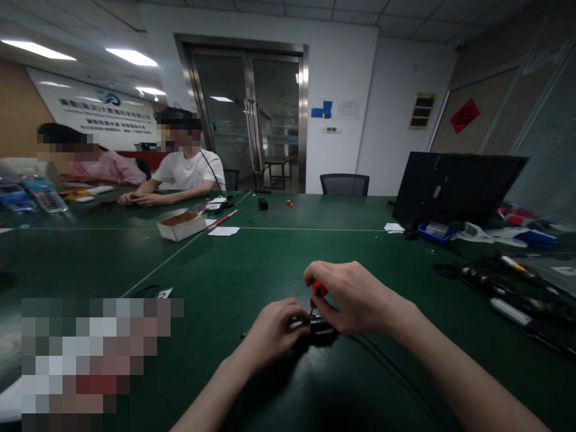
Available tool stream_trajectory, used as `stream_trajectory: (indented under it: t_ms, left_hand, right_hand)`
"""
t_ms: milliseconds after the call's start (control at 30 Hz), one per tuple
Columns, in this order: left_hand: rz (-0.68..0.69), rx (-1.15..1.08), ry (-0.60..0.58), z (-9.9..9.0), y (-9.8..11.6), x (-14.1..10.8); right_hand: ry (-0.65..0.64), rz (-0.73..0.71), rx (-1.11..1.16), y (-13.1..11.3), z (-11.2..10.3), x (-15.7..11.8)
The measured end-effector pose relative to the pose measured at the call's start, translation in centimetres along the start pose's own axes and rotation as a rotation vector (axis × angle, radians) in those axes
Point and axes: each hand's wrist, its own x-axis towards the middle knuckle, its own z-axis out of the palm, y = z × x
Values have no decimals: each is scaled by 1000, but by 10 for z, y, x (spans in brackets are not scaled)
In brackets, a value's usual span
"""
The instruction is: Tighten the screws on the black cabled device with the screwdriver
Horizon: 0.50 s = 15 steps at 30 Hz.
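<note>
Screwdriver [319,289] near upright, apparently pointing down.

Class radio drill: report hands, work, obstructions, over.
Right grip closed on orange-and-black screwdriver, shaft down. Left grip holding glossy black cylindrical device. Thin black cable nearby, apparently not blocking.

From here the table [270,255] looks glossy; at its near side, a shiny black piece [321,326]; beyond, metal-framed glass doors [249,120].
</note>
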Motion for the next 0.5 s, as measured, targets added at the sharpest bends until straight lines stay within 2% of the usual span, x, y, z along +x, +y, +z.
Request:
stream_trajectory:
  t_ms: [267, 500]
  left_hand:
    - [-35, 16, -12, 0, 0, -1]
    - [-16, 36, -2, 0, 1, -1]
  right_hand:
    - [19, 15, -207, 5, 2, 1]
    - [16, 8, -21, 3, -2, -2]
